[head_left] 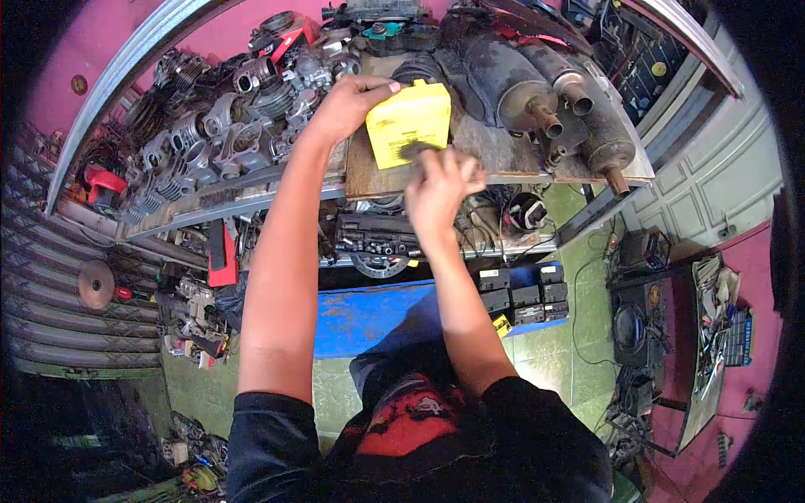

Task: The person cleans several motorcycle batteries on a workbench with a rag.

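With my left hand (350, 105) I grip the top left edge of a yellow box (408, 121) printed with small dark text. It is held tilted over the wooden shelf top. My right hand (442, 186) is at the box's lower edge, its fingers bent together and blurred by motion. A small dark thing (416, 151) is at those fingertips against the printed face; its kind does not show. Behind the box, a dark round part (417, 69) is partly hidden.
Engine cylinders (199, 158) crowd the shelf's left side. Rusty exhaust mufflers (518, 99) lie on its right, pipes pointing toward me. Lower down, a blue bench (369, 314) carries black batteries (527, 302). A cable (577, 310) trails across the green floor.
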Tool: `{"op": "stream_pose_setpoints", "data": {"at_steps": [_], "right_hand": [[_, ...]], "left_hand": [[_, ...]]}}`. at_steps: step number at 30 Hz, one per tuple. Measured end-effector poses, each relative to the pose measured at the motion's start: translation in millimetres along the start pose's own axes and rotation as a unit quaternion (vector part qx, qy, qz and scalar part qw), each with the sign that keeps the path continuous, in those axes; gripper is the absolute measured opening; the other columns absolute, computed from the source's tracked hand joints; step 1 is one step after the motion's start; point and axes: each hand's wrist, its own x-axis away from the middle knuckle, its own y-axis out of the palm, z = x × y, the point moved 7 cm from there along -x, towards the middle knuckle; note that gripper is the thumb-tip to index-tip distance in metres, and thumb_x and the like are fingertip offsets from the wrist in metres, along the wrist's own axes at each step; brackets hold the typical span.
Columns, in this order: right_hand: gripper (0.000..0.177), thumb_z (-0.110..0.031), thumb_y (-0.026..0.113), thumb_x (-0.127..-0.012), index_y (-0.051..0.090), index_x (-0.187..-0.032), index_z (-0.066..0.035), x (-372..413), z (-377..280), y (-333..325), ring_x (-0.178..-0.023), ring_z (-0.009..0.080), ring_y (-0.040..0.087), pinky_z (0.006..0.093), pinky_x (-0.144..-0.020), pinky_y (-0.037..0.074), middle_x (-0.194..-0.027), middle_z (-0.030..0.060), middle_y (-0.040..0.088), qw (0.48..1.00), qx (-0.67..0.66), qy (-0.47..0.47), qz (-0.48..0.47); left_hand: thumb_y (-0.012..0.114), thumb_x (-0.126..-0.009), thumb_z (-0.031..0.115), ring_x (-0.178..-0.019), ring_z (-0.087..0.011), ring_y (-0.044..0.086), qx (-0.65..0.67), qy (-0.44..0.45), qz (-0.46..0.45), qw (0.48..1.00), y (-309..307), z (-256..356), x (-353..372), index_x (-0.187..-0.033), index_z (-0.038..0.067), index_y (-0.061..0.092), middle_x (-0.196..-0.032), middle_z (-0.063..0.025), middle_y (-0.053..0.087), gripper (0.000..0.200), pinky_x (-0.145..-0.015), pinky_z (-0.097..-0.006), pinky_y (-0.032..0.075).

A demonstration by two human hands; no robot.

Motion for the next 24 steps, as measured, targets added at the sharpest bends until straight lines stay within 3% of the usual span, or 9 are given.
{"op": "stream_pose_setpoints", "data": {"at_steps": [2,6,11,16,17,18,21,23,24], "right_hand": [[0.026,-0.003,0.072,-0.077,0.073,-0.098,-0.018,-12.0,21.6,-5.7,-0.110,0.0329,0.052,0.0559,-0.097,0.032,-0.102,0.0055,0.063,0.994,0.003,0.064,0.091],[0.019,-0.004,0.073,-0.080,0.072,-0.093,-0.018,-40.8,6.9,-14.2,-0.108,0.0312,0.052,0.0516,-0.093,0.031,-0.100,0.0034,0.062,0.982,-0.068,0.033,0.171],[0.019,-0.005,0.075,-0.072,0.074,-0.086,-0.018,-10.9,-38.5,6.9,-0.103,0.0300,0.055,0.0511,-0.096,0.031,-0.096,0.0019,0.063,0.990,-0.076,-0.099,0.058],[0.018,-0.007,0.076,-0.069,0.075,-0.085,-0.017,1.1,-18.8,6.1,-0.105,0.0303,0.056,0.0519,-0.098,0.031,-0.094,0.0035,0.067,0.999,-0.027,-0.019,-0.037],[0.018,-0.007,0.076,-0.069,0.075,-0.085,-0.017,-2.6,-18.3,3.7,-0.105,0.0303,0.056,0.0519,-0.098,0.031,-0.094,0.0035,0.067,0.999,-0.028,-0.020,-0.037],[0.019,-0.007,0.076,-0.069,0.075,-0.086,-0.016,-6.3,-13.6,0.0,-0.105,0.0316,0.056,0.0532,-0.098,0.032,-0.093,0.0056,0.068,0.999,-0.025,0.011,-0.023],[0.014,-0.009,0.076,-0.074,0.075,-0.087,-0.014,-15.9,-2.9,-3.3,-0.105,0.0332,0.056,0.0534,-0.099,0.032,-0.096,0.0079,0.069,0.998,-0.026,0.050,0.005],[0.012,-0.010,0.075,-0.079,0.074,-0.090,-0.013,-29.8,12.2,-18.4,-0.105,0.0321,0.056,0.0520,-0.097,0.032,-0.097,0.0079,0.070,0.987,-0.021,0.097,0.128],[0.012,-0.010,0.074,-0.082,0.073,-0.093,-0.014,-40.6,17.3,-19.8,-0.105,0.0311,0.056,0.0512,-0.095,0.032,-0.098,0.0074,0.070,0.985,-0.034,0.102,0.133]], "left_hand": [[0.074,-0.098,0.034,-0.087,-0.0107,0.065,-0.020,-0.004,-0.004,1.000,-0.6,0.2,0.7,-0.116,-0.002,0.078,-0.098,-0.0069,0.079,0.040,-0.084,-0.0294,0.053],[0.074,-0.099,0.033,-0.086,-0.0101,0.064,-0.017,0.007,-0.004,1.000,-1.5,-3.2,-2.4,-0.115,-0.002,0.079,-0.097,-0.0054,0.078,0.039,-0.083,-0.0284,0.052],[0.073,-0.099,0.033,-0.086,-0.0097,0.064,-0.018,0.021,0.016,0.999,-2.6,6.3,4.1,-0.115,-0.003,0.078,-0.095,-0.0046,0.078,0.039,-0.082,-0.0281,0.052],[0.073,-0.099,0.033,-0.086,-0.0099,0.064,-0.054,0.023,0.035,0.998,-4.3,11.7,6.3,-0.114,-0.004,0.078,-0.095,-0.0052,0.078,0.040,-0.082,-0.0293,0.053],[0.071,-0.100,0.036,-0.092,-0.0120,0.065,-0.057,0.013,0.015,0.998,-3.6,8.6,3.6,-0.117,-0.002,0.077,-0.101,-0.0081,0.078,0.043,-0.088,-0.0297,0.051],[0.069,-0.101,0.039,-0.099,-0.0141,0.067,-0.061,0.003,-0.005,0.998,-1.5,3.8,3.5,-0.120,-0.001,0.077,-0.106,-0.0109,0.078,0.045,-0.093,-0.0301,0.050],[0.069,-0.101,0.039,-0.097,-0.0125,0.066,-0.037,0.012,0.001,0.999,-1.8,-1.4,2.3,-0.119,-0.001,0.077,-0.104,-0.0087,0.079,0.045,-0.091,-0.0300,0.050],[0.070,-0.100,0.039,-0.096,-0.0125,0.065,-0.044,-0.007,0.002,0.999,-1.1,3.7,5.1,-0.119,-0.001,0.077,-0.104,-0.0086,0.079,0.044,-0.091,-0.0302,0.050],[0.071,-0.100,0.035,-0.089,-0.0117,0.064,-0.047,0.010,0.023,0.999,-1.7,6.0,6.5,-0.115,-0.003,0.077,-0.097,-0.0075,0.078,0.042,-0.085,-0.0306,0.051]]}}
